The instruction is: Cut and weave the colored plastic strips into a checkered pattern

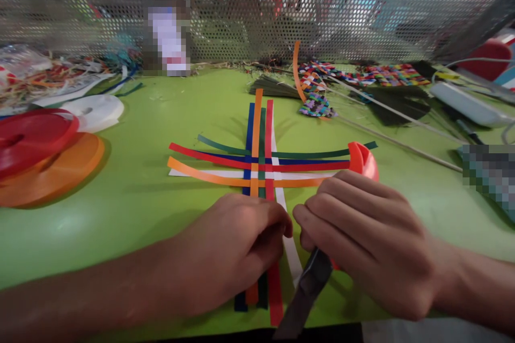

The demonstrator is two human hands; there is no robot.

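Several flat plastic strips (258, 139) in blue, orange, green, red and white cross over and under each other on the green table. My left hand (245, 246) lies over the lengthwise strips just below the crossing, fingers curled closed on them; its fingertips are partly hidden. A white strip (292, 257) slants out between my two hands. My right hand (362, 236) is wrapped round a pair of scissors (308, 286). Their red handle (362, 159) sticks out above the knuckles, and the dark blades point down toward the table's near edge.
Red (40, 136) and orange strip rolls (76, 171) lie at left beside a white roll (98, 110). Strip scraps (72, 77) are heaped behind them. Woven pieces (317, 104), cords (402, 144) and a white device (469, 102) occupy the back right. Perforated metal (241, 10) borders the far side.
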